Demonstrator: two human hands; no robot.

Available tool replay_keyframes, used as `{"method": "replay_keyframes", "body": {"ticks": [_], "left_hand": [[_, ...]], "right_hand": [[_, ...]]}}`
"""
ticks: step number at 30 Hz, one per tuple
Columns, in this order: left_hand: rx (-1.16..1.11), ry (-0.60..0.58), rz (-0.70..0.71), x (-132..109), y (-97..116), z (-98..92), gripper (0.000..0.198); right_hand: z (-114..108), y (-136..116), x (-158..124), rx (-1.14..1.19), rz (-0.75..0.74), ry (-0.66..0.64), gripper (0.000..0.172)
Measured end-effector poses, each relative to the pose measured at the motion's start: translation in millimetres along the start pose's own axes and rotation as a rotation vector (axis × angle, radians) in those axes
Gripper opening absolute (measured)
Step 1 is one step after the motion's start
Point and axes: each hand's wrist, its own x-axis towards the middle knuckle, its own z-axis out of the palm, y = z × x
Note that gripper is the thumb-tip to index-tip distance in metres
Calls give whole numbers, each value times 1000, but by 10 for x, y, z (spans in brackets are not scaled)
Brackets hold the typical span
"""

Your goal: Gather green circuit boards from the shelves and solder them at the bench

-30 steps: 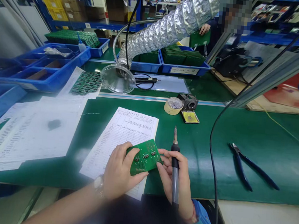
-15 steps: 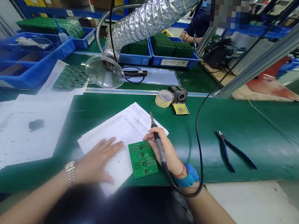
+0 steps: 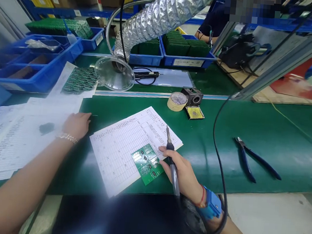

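My right hand (image 3: 180, 168) holds a soldering iron (image 3: 173, 171) like a pen, its tip pointing up and away. Below its fingers a green circuit board (image 3: 148, 163) lies partly on a printed form (image 3: 121, 139); the fingertips are close to the board's right corner, and I cannot tell whether they touch it. My left hand (image 3: 76, 126) is at the right edge of the paper sheets (image 3: 22, 141) on the left, fingers bent and close together. A thin bright wire end (image 3: 94, 115) shows by its fingertips; the grip itself is hidden.
Behind stand a tape roll (image 3: 177, 101), a soldering iron holder (image 3: 192, 97) and a funnel-shaped fume hood (image 3: 114, 74). Cutting pliers (image 3: 256, 158) lie on the right. Blue trays (image 3: 188, 62) of boards line the back. The iron's cable (image 3: 219, 148) loops on the right. A co-worker sits opposite.
My left hand has left the form and moved left and away to the paper sheets. My right hand, still holding the iron, has shifted slightly back from the board, which now lies turned, farther onto the form.
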Motion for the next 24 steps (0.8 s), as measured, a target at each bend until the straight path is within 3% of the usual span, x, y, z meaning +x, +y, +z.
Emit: {"method": "replay_keyframes", "body": {"ticks": [3, 6, 9, 12, 14, 16, 20, 24], "left_hand": [[-31, -4, -49, 58, -130, 13, 31], [-87, 45, -52, -9, 0, -79, 30], [-255, 118, 38, -184, 349, -209, 29], [-585, 153, 297, -413, 788, -334, 25], [-684, 112, 419, -544, 1034, -407, 26], [-712, 36, 423, -633, 1190, -467, 26], [-697, -107, 320, -696, 1249, -526, 18], [-657, 12, 341, -692, 1218, -532, 18]], "right_hand": [[7, -21, -169, -28, 13, 33, 23], [45, -35, -253, -25, 17, 42, 23], [81, -48, -279, 21, 25, 22, 24], [66, -68, -281, 76, 22, 40, 21], [16, -77, -281, 83, 8, 53, 19], [-54, -77, -285, 94, -44, 52, 22], [-162, -58, -303, 90, -213, 81, 36], [-133, -48, -328, 98, -202, 81, 42]]}}
